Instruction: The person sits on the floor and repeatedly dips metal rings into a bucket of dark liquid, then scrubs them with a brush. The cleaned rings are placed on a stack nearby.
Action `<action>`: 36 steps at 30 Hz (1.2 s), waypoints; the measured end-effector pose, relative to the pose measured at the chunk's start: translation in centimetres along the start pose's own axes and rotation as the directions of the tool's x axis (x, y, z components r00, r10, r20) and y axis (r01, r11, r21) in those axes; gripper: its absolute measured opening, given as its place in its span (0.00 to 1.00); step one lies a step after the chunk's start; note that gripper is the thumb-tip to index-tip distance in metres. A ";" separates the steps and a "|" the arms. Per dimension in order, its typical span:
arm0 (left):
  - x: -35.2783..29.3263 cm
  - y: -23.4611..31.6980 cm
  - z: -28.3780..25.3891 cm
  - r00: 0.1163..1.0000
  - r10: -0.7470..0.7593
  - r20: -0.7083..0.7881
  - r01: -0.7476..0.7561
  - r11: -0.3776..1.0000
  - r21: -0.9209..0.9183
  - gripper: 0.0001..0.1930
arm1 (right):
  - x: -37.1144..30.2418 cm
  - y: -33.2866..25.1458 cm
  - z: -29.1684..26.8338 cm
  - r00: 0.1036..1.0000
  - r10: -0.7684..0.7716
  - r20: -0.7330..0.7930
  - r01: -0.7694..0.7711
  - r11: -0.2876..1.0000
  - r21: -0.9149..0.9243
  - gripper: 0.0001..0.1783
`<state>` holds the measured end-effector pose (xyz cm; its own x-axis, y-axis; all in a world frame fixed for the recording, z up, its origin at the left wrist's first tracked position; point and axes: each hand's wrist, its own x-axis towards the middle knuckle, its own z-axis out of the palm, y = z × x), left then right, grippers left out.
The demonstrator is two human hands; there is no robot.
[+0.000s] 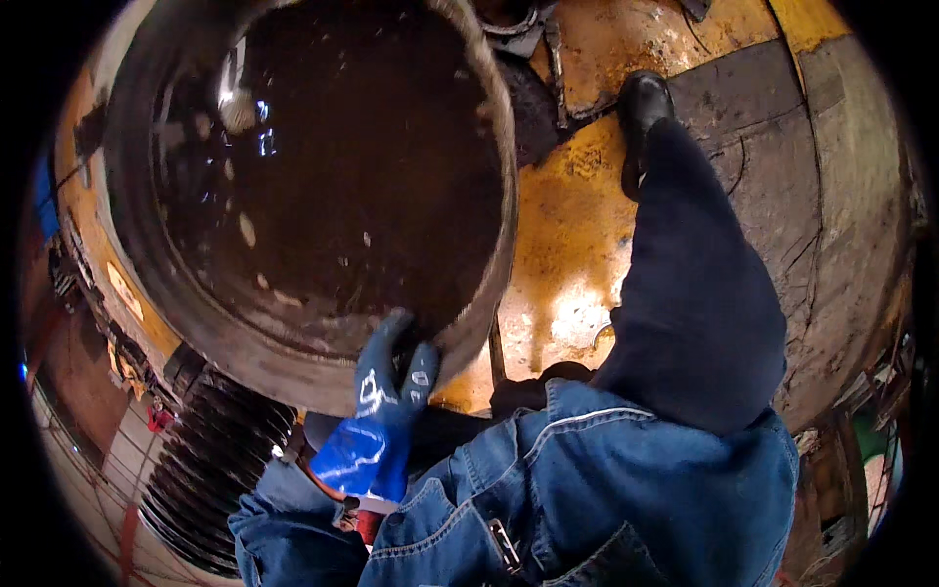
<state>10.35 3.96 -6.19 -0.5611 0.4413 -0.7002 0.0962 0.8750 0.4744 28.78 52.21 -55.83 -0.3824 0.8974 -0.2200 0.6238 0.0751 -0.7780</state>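
My left hand [391, 382], in a blue glove with white marks, lies at the near rim of a large round metal vessel [284, 377]. Its fingers are stretched out and apart, with the tips reaching over the rim's inner side; nothing shows in its grasp. Dark brown, shiny liquid [342, 196] appears to fill the vessel, with light reflections and a few pale patches at its left side. I do not see my right hand anywhere in view.
A yellow, oily metal surface [577, 235] lies right of the vessel, where my leg in dark trousers [694, 293] extends to a black boot [646, 103]. Grey worn sheeting [753, 147] covers the right side. A black ribbed hose [215, 460] stands at lower left.
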 end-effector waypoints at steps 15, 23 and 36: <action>1.6 1.3 0.2 0.957 0.224 -0.186 -0.218 0.975 0.052 0.27 | -14.8 -2.1 -19.7 0.821 0.547 0.166 -0.360 0.720 -0.593 0.15; -0.7 4.3 0.3 0.938 0.125 -0.323 -0.091 0.989 0.119 0.25 | -1.8 -12.0 -22.0 0.930 0.200 0.307 0.056 0.750 -0.659 0.22; -2.1 4.4 1.1 0.942 0.042 -0.333 0.006 0.989 0.145 0.24 | 12.6 -29.9 -2.3 0.707 -0.151 0.691 0.679 0.418 -0.603 0.40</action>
<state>12.85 7.14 -3.21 -0.7980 0.3868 -0.4621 0.2104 0.8974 0.3878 6.88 62.31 -33.97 -0.8357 0.3230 -0.4442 0.4127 0.9029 -0.1199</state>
